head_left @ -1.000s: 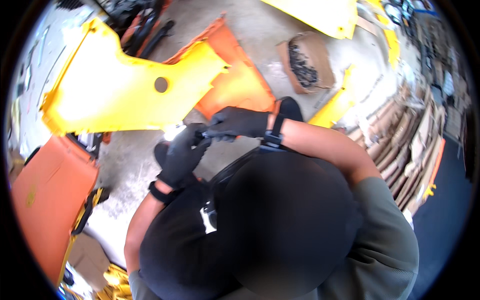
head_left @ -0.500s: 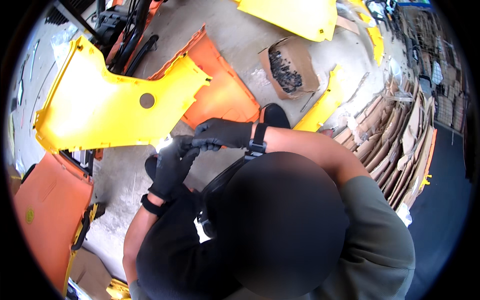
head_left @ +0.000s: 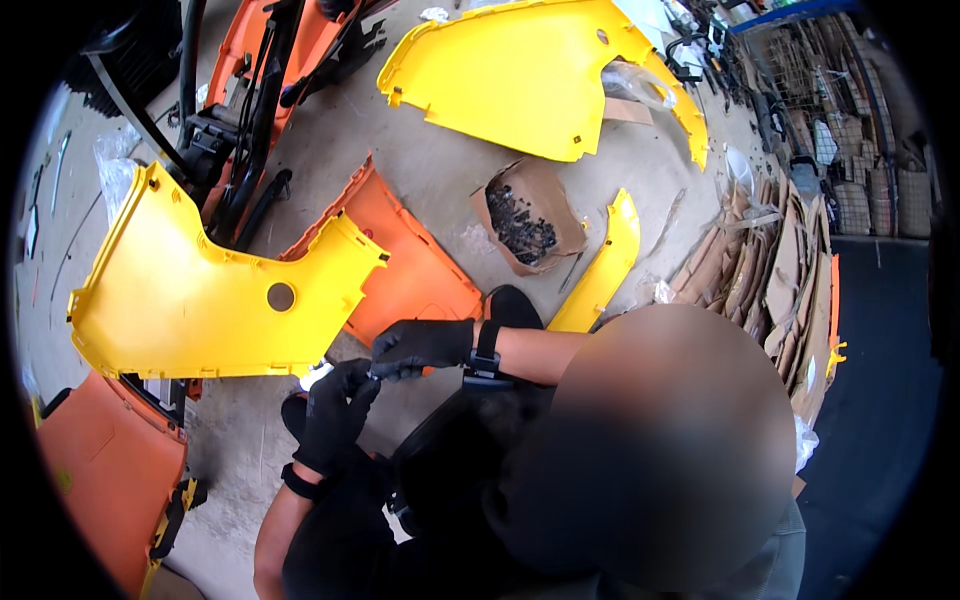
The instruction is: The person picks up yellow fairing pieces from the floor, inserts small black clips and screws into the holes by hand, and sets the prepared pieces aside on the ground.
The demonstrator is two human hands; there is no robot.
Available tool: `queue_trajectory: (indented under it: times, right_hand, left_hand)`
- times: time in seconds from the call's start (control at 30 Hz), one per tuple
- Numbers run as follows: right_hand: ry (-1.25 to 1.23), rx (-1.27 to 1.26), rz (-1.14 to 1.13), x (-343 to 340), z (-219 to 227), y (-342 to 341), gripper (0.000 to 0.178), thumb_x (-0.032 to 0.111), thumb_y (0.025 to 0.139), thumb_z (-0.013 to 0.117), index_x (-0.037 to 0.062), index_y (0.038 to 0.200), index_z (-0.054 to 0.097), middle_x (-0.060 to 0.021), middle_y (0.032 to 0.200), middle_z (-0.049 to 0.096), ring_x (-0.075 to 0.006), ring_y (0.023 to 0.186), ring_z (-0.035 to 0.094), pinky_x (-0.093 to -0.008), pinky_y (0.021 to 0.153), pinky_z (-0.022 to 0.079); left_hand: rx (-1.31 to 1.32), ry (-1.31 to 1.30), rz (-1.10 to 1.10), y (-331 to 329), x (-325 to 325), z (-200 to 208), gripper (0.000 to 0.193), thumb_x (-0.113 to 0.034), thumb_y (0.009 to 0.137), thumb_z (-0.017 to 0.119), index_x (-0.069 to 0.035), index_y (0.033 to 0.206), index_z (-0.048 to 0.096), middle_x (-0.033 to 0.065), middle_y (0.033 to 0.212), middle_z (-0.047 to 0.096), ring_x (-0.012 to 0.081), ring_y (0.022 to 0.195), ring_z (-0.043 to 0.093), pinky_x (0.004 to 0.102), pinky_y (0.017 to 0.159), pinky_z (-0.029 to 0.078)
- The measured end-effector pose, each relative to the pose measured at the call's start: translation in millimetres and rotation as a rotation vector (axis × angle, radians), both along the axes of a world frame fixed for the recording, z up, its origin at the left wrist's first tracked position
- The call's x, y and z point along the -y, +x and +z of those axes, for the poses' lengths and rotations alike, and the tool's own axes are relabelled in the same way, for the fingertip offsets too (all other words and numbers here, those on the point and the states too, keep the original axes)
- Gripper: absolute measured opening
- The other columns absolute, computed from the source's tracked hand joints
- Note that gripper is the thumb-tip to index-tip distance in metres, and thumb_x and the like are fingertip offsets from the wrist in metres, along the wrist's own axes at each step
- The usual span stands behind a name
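Observation:
Both hands wear black gloves and meet in front of my chest. My right hand (head_left: 420, 345) comes in from the right with a black strap on its wrist, and its fingertips pinch a small dark item that is too small to identify. My left hand (head_left: 335, 415) rises from below, and its curled fingers close on the same spot. The hands hover just below the lower edge of a large yellow plastic panel (head_left: 200, 300) with a round hole, which lies on the concrete floor. An orange panel (head_left: 420, 280) lies under and behind it.
A second yellow panel (head_left: 530, 80) lies at the top, and a narrow yellow strip (head_left: 600, 265) beside a torn cardboard box of small dark parts (head_left: 525, 220). Another orange panel (head_left: 90, 480) lies lower left. Flattened cardboard (head_left: 770, 270) is stacked on the right. A dark frame with cables (head_left: 240, 110) stands upper left.
The hands stay joined at the fingertips, working on the small item. The view has swung, so the floor panels sit lower and further left in the picture.

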State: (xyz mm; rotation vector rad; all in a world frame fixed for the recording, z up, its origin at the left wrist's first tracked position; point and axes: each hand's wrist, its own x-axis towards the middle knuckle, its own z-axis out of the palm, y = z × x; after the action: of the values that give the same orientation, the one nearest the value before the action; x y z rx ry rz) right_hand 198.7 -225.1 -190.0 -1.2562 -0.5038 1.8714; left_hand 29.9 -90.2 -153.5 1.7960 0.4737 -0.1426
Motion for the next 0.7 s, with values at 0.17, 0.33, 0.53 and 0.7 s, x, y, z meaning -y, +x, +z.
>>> queue_trajectory:
  times: [0.17,0.33,0.53,0.7]
  right_hand:
    - [-0.008,-0.062,-0.008,-1.2,-1.7,-0.3,0.022,0.029,0.09,0.059,0.0075,0.088,0.062,0.0032,0.072,0.057,-0.004,0.061,0.048,-0.0199,0.056,0.04]
    - [0.01,-0.049,-0.045,-0.5,-5.0,-4.5,0.018,0.024,0.088,0.059,0.0061,0.084,0.061,-0.0001,0.068,0.059,-0.005,0.055,0.05,-0.0198,0.051,0.04]
    - [0.052,-0.034,-0.072,-0.3,-10.7,-5.8,0.018,0.025,0.089,0.06,0.0068,0.084,0.062,0.0008,0.068,0.059,-0.0046,0.055,0.05,-0.0197,0.051,0.04]
    - [0.044,-0.022,-0.087,-1.2,-12.3,-8.2,0.019,0.025,0.088,0.061,0.007,0.084,0.062,0.001,0.068,0.059,-0.005,0.055,0.05,-0.0204,0.051,0.04]
  left_hand:
    - [0.019,0.081,-0.018,1.6,0.8,1.8,0.024,-0.007,0.083,0.067,0.001,0.105,0.061,0.0115,0.081,0.066,0.0188,0.071,0.064,0.0282,0.065,0.049]
    - [0.004,0.032,-0.036,4.7,2.0,9.5,0.025,-0.009,0.082,0.069,0.0,0.104,0.061,0.0112,0.083,0.067,0.0186,0.071,0.066,0.0284,0.064,0.05]
    - [0.012,0.091,-0.029,6.9,2.1,10.8,0.023,-0.005,0.081,0.07,-0.001,0.102,0.062,0.0077,0.084,0.067,0.0129,0.071,0.065,0.0258,0.065,0.051]
    - [0.025,0.099,-0.029,5.4,1.3,6.1,0.023,-0.005,0.081,0.069,-0.001,0.102,0.062,0.0075,0.083,0.068,0.013,0.071,0.065,0.0256,0.065,0.051]
